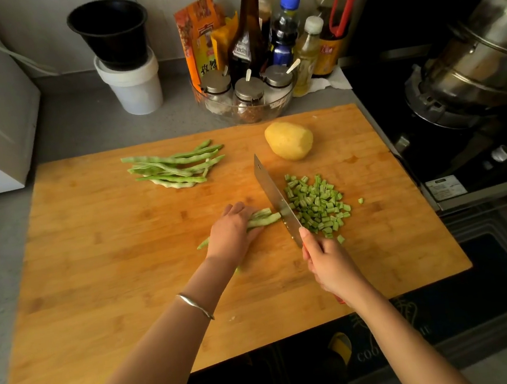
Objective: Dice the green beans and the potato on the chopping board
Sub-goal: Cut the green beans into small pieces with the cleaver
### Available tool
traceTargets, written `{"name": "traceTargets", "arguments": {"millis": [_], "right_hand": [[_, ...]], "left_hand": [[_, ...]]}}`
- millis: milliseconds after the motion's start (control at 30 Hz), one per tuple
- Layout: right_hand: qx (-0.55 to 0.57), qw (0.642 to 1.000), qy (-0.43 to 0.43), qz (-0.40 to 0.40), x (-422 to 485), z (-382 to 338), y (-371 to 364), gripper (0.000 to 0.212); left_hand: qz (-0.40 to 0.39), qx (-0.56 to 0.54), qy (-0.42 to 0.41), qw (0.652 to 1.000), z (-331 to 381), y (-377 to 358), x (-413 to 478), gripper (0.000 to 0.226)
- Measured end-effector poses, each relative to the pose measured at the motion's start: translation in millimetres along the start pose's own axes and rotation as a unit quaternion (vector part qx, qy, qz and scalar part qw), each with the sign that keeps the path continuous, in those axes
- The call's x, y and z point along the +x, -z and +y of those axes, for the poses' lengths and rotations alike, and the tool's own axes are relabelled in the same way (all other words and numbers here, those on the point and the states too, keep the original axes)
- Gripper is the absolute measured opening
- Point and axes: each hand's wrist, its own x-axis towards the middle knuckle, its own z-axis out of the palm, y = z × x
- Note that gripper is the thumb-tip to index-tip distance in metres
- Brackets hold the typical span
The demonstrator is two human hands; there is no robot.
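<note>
Green beans (265, 219), tips rightward, crosswise to knife (273, 194)

one chopping board (128, 271), one potato (289, 140), one knife (273, 194). my two hands: left hand (231, 231), right hand (328, 262). one bracelet (194, 306). one loose bunch of whole green beans (175, 166), about seven, too overlapped to count surely. one short bunch (263, 217) under my left hand. one heap of diced pieces (318, 207), too many to count. three lidded jars (249, 92) in one glass bowl (280, 105).
</note>
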Motion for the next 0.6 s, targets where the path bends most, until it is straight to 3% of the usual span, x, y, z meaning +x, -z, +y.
{"name": "traceTargets", "arguments": {"millis": [233,400,600], "right_hand": [[-0.006,1.000,0.000,0.014,-2.0,4.9,5.0,0.057],[0.000,1.000,0.000,0.014,-1.4,4.2,0.4,0.056],[-0.027,1.000,0.011,-0.012,-5.1,-2.0,-0.2,0.056]], "left_hand": [[-0.020,0.007,-0.045,0.999,-3.5,1.7,11.1,0.057],[0.017,-0.007,-0.043,0.999,-10.5,-0.2,-0.4,0.049],[-0.009,0.027,-0.031,0.999,-11.7,-2.3,-3.8,0.054]]}}
